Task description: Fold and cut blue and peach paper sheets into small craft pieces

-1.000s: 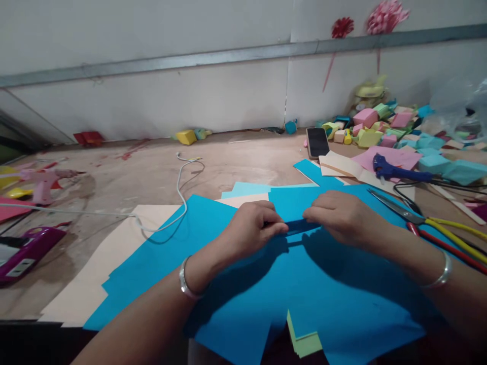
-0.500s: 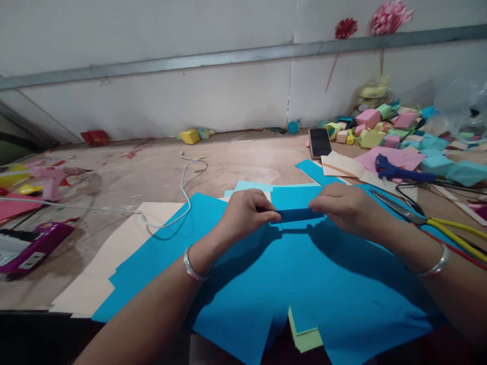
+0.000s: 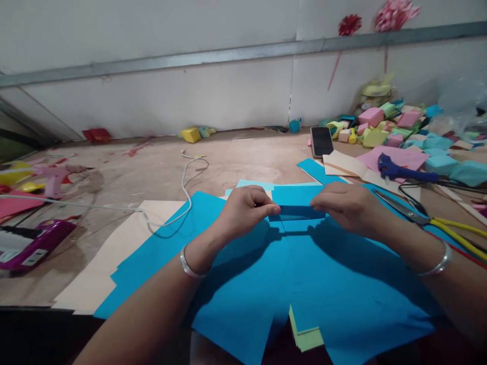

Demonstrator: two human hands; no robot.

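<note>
A small strip of blue paper (image 3: pixel 299 212) with a lengthwise fold is stretched between my two hands, just above the larger blue sheets (image 3: pixel 243 284). My left hand (image 3: pixel 249 210) pinches its left end between thumb and fingers. At the other end, my right hand (image 3: pixel 344 205) has its thumb and fingertips closed on the strip. Both hands cast shadows on the sheets below. To the right of my right wrist lie scissors (image 3: pixel 414 215) with yellow and red handles.
A blue glue gun (image 3: pixel 403 170), a phone (image 3: pixel 322 142) and a heap of coloured paper boxes (image 3: pixel 403 124) lie at the right. On the left are a pink glue gun (image 3: pixel 55 177), a purple power strip (image 3: pixel 41 243) and a white cable (image 3: pixel 184 177). Peach sheets (image 3: pixel 102 253) stick out beneath the blue ones.
The strip has tilted, so more of its lower face below the fold shows. Both hands keep their pinch at its ends. The view has shifted slightly.
</note>
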